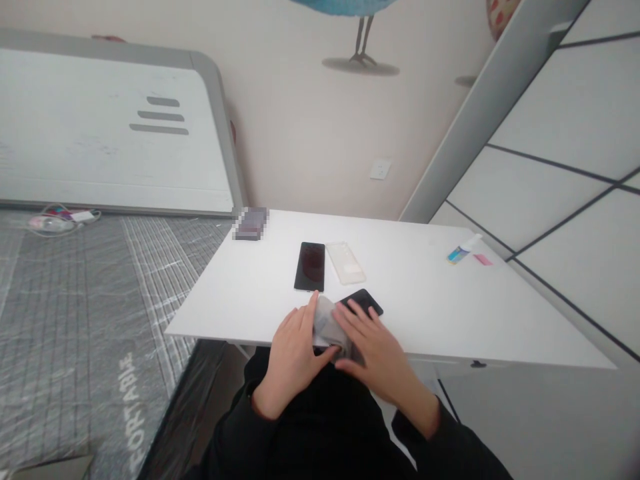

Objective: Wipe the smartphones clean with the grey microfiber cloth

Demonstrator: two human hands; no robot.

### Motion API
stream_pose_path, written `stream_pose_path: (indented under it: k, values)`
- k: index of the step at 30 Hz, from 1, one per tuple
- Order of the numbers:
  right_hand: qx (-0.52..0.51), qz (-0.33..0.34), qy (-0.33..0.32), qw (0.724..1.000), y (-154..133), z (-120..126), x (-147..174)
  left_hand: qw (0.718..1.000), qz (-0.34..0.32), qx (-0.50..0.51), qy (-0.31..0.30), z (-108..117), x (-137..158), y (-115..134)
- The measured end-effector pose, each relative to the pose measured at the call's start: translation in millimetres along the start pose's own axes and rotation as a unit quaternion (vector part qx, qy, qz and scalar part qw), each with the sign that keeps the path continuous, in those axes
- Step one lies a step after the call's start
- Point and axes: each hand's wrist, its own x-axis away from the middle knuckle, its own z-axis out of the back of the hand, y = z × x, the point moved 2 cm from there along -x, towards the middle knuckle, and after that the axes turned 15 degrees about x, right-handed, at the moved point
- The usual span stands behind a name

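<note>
A crumpled grey cloth (326, 321) lies between my two hands at the front edge of the white table (420, 287). My left hand (295, 350) grips the cloth's left side, fingers pointing forward and thumb at its lower end. From the right, my right hand (375, 350) has its fingers over the cloth and its thumb below. Partly under those fingers is a black phone (367, 300), set at a slant. Just ahead of my hands lies a dark-screened phone (311, 267). Beside it rests a clear phone case (346, 263).
At the table's back left corner sits a dark, blurred-out box (251, 223). A small tube or bottle (463, 251) with a blue label lies at the right, near a pink slip (483, 259). A white panel (110, 127) stands left; tangled cables (63, 220) lie on the plastic-covered floor.
</note>
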Motion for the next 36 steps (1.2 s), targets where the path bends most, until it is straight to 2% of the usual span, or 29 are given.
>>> stream_pose_path:
  k: [3, 7, 11, 18, 22, 23, 27, 28, 32, 33, 36]
  values:
    - [0.053, -0.084, 0.019, 0.995, 11, -3, -2, 1.0, 0.001, 0.015, 0.0, 0, 0, 0]
    - [0.057, -0.033, 0.012, 0.998, 8, -6, -2, 1.0, 0.006, 0.014, 0.0, 1, -1, 0]
    - [0.085, -0.095, 0.014, 0.992, 14, -5, 0, 1.0, -0.001, 0.004, -0.003, 2, -1, 1]
    - [0.039, -0.066, 0.032, 0.997, 2, 5, 0, 1.0, -0.005, 0.006, -0.002, 2, -1, 2]
    - [-0.014, 0.051, 0.012, 0.999, -12, 6, 2, 1.0, -0.004, -0.015, -0.009, 0, 0, -1]
    - [-0.018, 0.056, 0.008, 0.998, -11, 5, 2, 1.0, -0.003, -0.017, -0.008, 0, 0, -1]
    - [0.014, -0.062, 0.012, 0.998, 4, 1, 2, 1.0, 0.0, 0.003, -0.011, 1, 0, 1]
    - [0.016, -0.069, 0.015, 0.997, 5, 1, 2, 1.0, -0.001, 0.006, -0.012, 1, 0, 2]
    - [-0.02, 0.036, 0.003, 0.999, -4, 3, 4, 1.0, 0.002, -0.009, -0.01, 0, 0, 0]
    - [-0.019, 0.037, -0.002, 0.999, -3, 3, 3, 1.0, 0.003, -0.009, -0.011, 0, -1, -1]
    - [0.011, -0.039, -0.003, 0.999, 11, 1, 1, 1.0, 0.007, 0.005, -0.014, 2, -2, -1]
